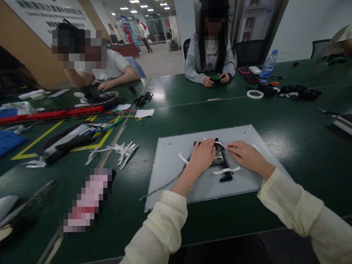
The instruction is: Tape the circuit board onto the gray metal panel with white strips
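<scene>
Presently, left hand [202,157]: laid palm down across the left part of the black frame, my fingers together and stretched toward its far edge; whether they grip anything beneath, I cannot tell.
Right hand [249,156]: just right of the frame, my thumb and forefinger pinching the right end of the far white strip [219,143].
Black frame [226,176]: on the grey panel, partly under my left hand, with a circuit board [219,158] showing inside it.
Near white strip [226,170]: lying across the near right part of the frame, its ends reaching out to either side.
Left white strip [183,158]: just left of my left hand, close to a thin grey cable [165,185] that runs past the panel's left edge.
Grey panel [170,157]: flat on the green table [132,205], in front of me.
Left of the panel: a loose heap of white strips [128,152], and nearer, a pink item [90,200] too blurred to make out.
Far side: a co-worker's hands [208,81] hold a small green board [216,78].
Far right: a white tape roll [255,94], with a water bottle [268,68] beyond it.
</scene>
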The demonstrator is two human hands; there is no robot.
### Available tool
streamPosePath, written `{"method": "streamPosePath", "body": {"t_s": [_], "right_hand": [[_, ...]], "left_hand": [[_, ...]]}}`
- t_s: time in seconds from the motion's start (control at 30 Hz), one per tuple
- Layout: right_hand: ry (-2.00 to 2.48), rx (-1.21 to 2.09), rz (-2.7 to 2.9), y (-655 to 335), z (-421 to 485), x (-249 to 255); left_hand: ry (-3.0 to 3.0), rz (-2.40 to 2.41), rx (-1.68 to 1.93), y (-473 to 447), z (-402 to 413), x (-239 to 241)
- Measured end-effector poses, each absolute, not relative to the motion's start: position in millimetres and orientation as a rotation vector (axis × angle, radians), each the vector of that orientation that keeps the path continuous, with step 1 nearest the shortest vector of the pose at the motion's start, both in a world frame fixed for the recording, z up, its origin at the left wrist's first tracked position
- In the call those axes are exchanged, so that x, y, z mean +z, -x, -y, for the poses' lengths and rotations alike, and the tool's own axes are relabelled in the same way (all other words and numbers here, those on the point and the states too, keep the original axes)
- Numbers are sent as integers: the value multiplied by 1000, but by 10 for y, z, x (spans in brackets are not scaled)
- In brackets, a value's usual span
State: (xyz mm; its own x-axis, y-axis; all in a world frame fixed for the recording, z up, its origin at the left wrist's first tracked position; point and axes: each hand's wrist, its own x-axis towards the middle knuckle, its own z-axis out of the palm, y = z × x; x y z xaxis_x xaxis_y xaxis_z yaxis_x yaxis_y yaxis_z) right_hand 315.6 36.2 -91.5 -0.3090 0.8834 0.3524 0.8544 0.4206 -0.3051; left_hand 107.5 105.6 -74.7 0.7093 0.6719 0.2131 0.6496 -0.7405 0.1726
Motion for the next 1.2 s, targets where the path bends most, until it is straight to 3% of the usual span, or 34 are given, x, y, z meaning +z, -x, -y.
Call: {"method": "streamPosePath", "body": {"t_s": [0.43, 1.2], "right_hand": [[1483, 35, 2253, -3189, -305, -890], [1497, 238, 2070, -3159, -301, -841]], "left_hand": [[-2853, -1078, 333, -1077, -1059, -722], [-2897, -1015, 206, -1007, -1015, -652]]}}
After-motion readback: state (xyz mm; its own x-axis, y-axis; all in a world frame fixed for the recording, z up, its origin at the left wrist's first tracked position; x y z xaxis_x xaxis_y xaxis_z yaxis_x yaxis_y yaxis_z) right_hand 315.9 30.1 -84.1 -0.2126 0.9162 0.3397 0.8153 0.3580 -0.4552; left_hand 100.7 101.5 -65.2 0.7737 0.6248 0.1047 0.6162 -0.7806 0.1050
